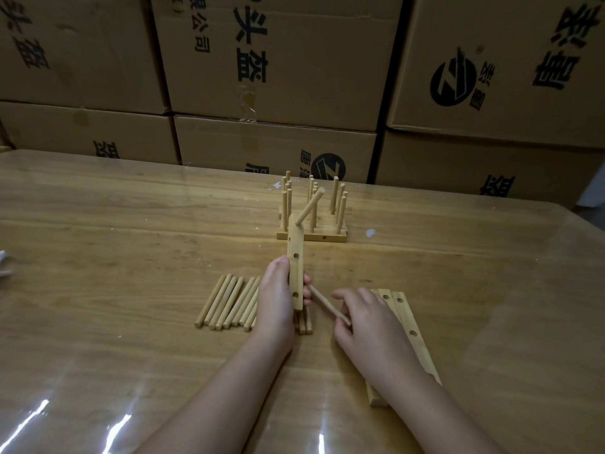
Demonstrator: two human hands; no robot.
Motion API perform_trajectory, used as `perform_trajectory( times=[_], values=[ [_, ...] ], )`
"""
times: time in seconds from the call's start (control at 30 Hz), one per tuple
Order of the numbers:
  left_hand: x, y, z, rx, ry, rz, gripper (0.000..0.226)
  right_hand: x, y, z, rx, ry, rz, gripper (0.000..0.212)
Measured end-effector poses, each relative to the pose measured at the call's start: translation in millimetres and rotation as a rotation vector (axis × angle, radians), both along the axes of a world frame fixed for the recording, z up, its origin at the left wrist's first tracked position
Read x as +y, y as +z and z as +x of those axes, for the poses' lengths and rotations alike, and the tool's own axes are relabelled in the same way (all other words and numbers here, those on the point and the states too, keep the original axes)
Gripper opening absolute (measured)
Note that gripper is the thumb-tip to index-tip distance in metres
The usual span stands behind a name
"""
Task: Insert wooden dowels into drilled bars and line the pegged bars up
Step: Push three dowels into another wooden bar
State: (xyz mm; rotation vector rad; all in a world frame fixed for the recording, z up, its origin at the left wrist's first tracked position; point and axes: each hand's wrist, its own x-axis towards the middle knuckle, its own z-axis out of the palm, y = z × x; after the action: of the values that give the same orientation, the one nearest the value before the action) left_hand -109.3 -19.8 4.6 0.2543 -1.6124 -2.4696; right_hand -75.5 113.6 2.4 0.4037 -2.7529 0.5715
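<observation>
My left hand (pixel 274 299) grips a drilled wooden bar (pixel 295 257) held on end above the table. One dowel (pixel 310 205) sticks out of the bar's top hole, slanting up to the right. Two more holes in the bar show open. My right hand (pixel 366 322) pinches a loose dowel (pixel 327 304) whose far tip lies close to the bar's lower part by my left fingers. Several loose dowels (pixel 226 301) lie side by side left of my left hand. Pegged bars (pixel 312 235) stand in a row farther back, dowels upright.
Drilled bars without dowels (pixel 404 317) lie under and right of my right hand. The glossy wooden table (pixel 131 257) ends at a wall of stacked cardboard boxes (pixel 278 77). A crumpled white scrap (pixel 5 263) lies at the left edge.
</observation>
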Motion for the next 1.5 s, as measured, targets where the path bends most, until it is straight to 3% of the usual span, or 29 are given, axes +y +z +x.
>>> perform_trajectory(
  times=[0.13,0.3,0.43,0.5,0.9,1.27,1.5],
  values=[
    [1,0,-1,0.018,-0.001,0.029,0.027,2,1,-2,-0.015,-0.085,-0.159,0.044],
    [0,-2,-2,0.023,-0.007,0.069,0.027,18,13,-7,-0.312,-0.103,-1.102,0.035],
    [1,-1,-2,0.035,-0.022,0.075,0.026,23,15,-7,-0.353,-0.045,-1.386,0.014],
    [1,-1,-3,0.030,-0.025,0.057,0.027,23,15,-6,-0.326,-0.016,-1.481,0.019],
    [3,2,2,0.058,-0.127,-0.044,0.026,26,12,-11,-0.326,-0.018,-1.570,0.009],
    [4,1,6,0.102,-0.449,-0.186,0.025,25,12,-11,-0.283,0.012,-1.544,0.024],
    [3,-2,6,0.134,-0.522,-0.170,0.032,22,16,-9,-0.286,0.029,-1.525,0.023]
  ],
)
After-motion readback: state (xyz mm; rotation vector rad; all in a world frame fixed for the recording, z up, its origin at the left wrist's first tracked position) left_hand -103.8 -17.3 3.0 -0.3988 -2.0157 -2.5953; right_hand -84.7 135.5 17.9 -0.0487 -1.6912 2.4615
